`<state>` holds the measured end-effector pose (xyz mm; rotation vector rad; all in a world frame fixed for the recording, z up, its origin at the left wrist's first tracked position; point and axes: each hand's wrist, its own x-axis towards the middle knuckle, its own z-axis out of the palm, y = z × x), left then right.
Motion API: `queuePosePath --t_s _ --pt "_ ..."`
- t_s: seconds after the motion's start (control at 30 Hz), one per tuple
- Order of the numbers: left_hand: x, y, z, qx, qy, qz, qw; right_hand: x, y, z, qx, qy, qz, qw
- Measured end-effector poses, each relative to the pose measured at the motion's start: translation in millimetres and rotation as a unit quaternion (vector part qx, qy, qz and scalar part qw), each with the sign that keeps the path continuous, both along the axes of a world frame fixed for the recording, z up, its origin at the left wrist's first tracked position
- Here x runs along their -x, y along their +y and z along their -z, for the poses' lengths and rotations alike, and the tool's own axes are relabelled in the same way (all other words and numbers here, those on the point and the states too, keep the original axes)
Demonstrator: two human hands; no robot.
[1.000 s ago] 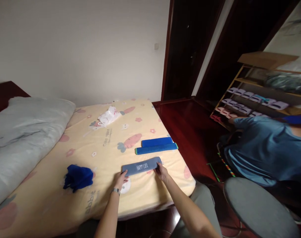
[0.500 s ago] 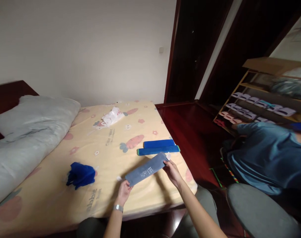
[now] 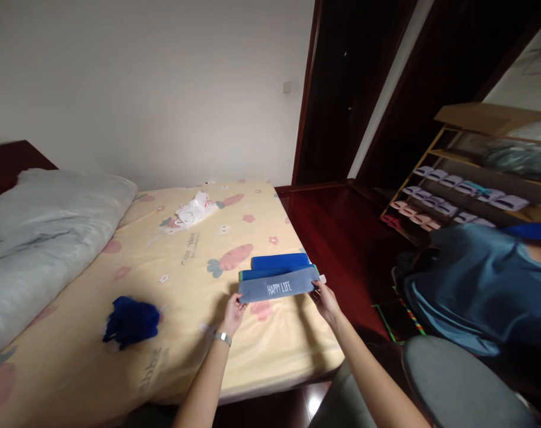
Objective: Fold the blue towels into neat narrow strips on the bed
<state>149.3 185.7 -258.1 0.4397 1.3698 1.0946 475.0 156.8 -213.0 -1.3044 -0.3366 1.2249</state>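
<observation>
A long, narrow folded grey-blue cloth (image 3: 257,288), lettered "HAPPY LIFE" in white, is stretched between my two hands over the bed. My left hand (image 3: 233,315) pinches its left end; a metal-banded watch is on that wrist. At the other end, my right hand (image 3: 326,303) grips the corner, beside a small white tag. Just beyond the cloth lie a folded blue cloth (image 3: 279,261) and a second blue cloth with green edging (image 3: 257,274), partly covered from view. Further left, a crumpled blue cloth (image 3: 131,321) rests on the sheet.
The bed (image 3: 194,315) has a yellow patterned sheet. A white plastic bag (image 3: 195,209) and a pale quilt (image 3: 52,232) lie on it. To the right are a grey stool (image 3: 462,380), a person in a blue shirt (image 3: 484,279) and a rack of slippers (image 3: 453,181).
Both hands have moved up and right, and the grey-blue cloth has turned from slanted to nearly level, now overlapping the green-edged blue cloth in view. The camera has shifted slightly.
</observation>
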Motion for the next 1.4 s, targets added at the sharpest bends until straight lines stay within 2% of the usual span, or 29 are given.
queuePosePath --t_s 0.13,0.27,0.43,0.67,0.77,0.87,0.93,1.03,1.1,1.17,1.23,1.3,1.4 --pt "-12.9 33.7 13.9 0.001 0.016 0.04 0.999 -26.0 28.6 25.0 0.097 -0.116 -0.004 0.989" --pt "-19.1 39.1 34.5 0.008 0.082 0.061 0.995 -39.1 44.5 54.8 0.204 -0.22 -0.026 0.954" --pt "-23.2 42.5 45.4 -0.053 0.168 0.045 0.983 -39.3 51.6 78.0 0.227 -0.295 -0.052 0.926" --pt "-30.2 46.1 39.2 -0.097 0.291 0.054 0.95 -43.1 50.7 83.1 0.235 -0.346 -0.057 0.906" --pt "-33.8 35.6 30.6 -0.126 0.325 0.073 0.934 -41.5 49.5 78.8 0.234 -0.373 -0.048 0.897" --pt "-26.4 11.9 23.5 -0.154 0.349 0.083 0.921 -40.3 39.3 69.2 0.221 -0.398 -0.036 0.889" --pt "-5.8 -13.1 23.7 -0.16 0.363 0.077 0.915 -41.6 18.5 63.5 0.215 -0.41 -0.024 0.886" --pt "56.4 -59.1 32.0 -0.165 0.423 0.041 0.89 -47.2 -42.0 67.8 0.206 -0.443 -0.019 0.872" --pt "113.1 -87.8 36.5 -0.156 0.501 0.009 0.851 -54.3 -94.8 82.7 0.161 -0.529 -0.05 0.831" --pt "171.9 -107.4 33.6 -0.108 0.585 -0.02 0.804 -62.8 -144.0 102.4 0.133 -0.612 -0.099 0.774" --pt "223.6 -112.3 22.6 -0.023 0.644 -0.053 0.763 -68.2 -179.2 118.0 0.1 -0.674 -0.134 0.719" --pt "262.2 -101.5 8.5 0.051 0.666 -0.086 0.739 -67.5 -195.9 123.5 0.086 -0.706 -0.162 0.684" --pt "292.9 -68.8 -5.0 0.094 0.657 -0.079 0.743 -60.0 -193.3 115.8 0.135 -0.725 -0.178 0.651"
